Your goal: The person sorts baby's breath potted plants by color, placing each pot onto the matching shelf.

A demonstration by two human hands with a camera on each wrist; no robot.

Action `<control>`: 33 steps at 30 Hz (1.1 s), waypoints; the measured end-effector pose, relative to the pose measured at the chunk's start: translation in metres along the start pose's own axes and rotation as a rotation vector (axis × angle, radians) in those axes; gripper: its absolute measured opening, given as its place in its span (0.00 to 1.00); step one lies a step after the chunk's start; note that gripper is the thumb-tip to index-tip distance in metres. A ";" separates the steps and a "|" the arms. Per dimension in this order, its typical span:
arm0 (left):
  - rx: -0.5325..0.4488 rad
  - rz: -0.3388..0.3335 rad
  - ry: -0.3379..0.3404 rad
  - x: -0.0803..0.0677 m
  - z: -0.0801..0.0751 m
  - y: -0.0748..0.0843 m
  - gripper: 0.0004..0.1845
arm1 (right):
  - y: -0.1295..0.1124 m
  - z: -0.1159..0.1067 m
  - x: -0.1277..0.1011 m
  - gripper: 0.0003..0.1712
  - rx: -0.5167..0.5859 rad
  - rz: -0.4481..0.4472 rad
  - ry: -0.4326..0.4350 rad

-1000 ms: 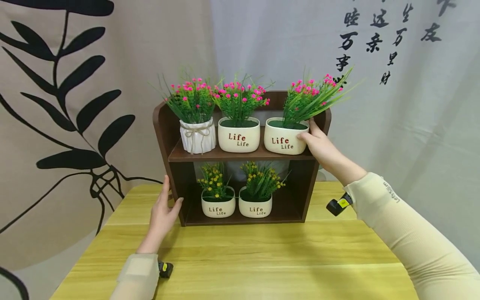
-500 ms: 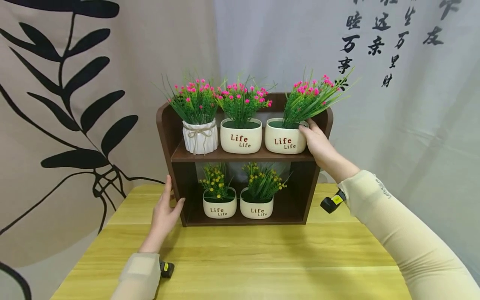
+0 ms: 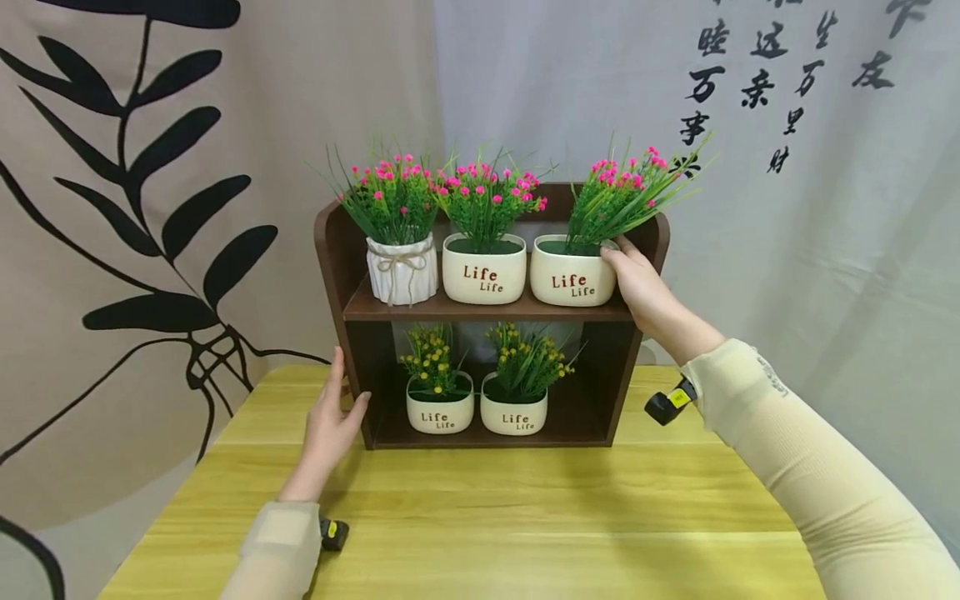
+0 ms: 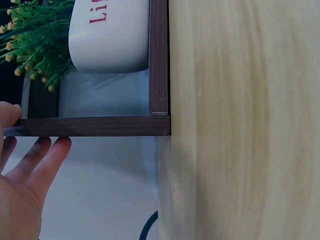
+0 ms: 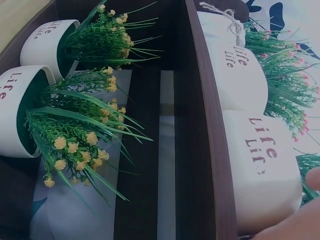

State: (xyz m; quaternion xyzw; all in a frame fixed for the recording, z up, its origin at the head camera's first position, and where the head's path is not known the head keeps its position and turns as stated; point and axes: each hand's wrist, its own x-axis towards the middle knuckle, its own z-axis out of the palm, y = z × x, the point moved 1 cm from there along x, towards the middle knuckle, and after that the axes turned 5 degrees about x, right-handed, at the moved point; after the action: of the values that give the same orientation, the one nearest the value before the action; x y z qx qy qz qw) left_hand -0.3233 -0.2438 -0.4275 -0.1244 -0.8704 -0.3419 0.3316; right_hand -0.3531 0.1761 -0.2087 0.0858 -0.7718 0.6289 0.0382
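A dark brown two-tier shelf (image 3: 487, 310) stands at the back of a yellow wooden table (image 3: 525, 517). My right hand (image 3: 637, 279) grips the right side of a cream "Life" pot of pink flowers (image 3: 572, 271) on the top tier, thumb on its rim. In the right wrist view only a fingertip edge of that hand (image 5: 295, 227) shows beside the pot (image 5: 265, 175). My left hand (image 3: 333, 417) rests with straight fingers on the outside of the shelf's left panel, thumb at its front edge. The left wrist view shows the same hand (image 4: 25, 175) against the panel (image 4: 100, 126).
On the top tier also stand a second "Life" pot (image 3: 483, 268) and a white ribbed pot tied with twine (image 3: 401, 271). Two small pots of yellow flowers (image 3: 440, 412) (image 3: 513, 412) sit on the bottom tier. A printed curtain (image 3: 150, 208) hangs close behind.
The right hand has eased the pink-flower pot slightly back so it sits level on the top tier. The left hand stays on the side panel.
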 end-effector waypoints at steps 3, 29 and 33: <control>-0.005 -0.005 -0.001 0.001 -0.001 0.000 0.48 | 0.000 -0.001 -0.003 0.39 -0.026 -0.011 -0.016; 0.214 0.102 -0.073 0.009 -0.041 -0.009 0.42 | -0.004 -0.020 -0.044 0.40 -0.085 -0.075 -0.179; 0.297 0.139 -0.084 0.017 -0.055 -0.008 0.33 | -0.001 -0.030 -0.050 0.38 -0.122 -0.134 -0.185</control>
State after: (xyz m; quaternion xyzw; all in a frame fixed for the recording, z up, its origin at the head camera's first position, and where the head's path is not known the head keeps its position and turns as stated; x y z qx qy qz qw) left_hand -0.3125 -0.2873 -0.3902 -0.1481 -0.9137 -0.1802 0.3327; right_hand -0.3055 0.2095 -0.2099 0.1923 -0.8014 0.5662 0.0137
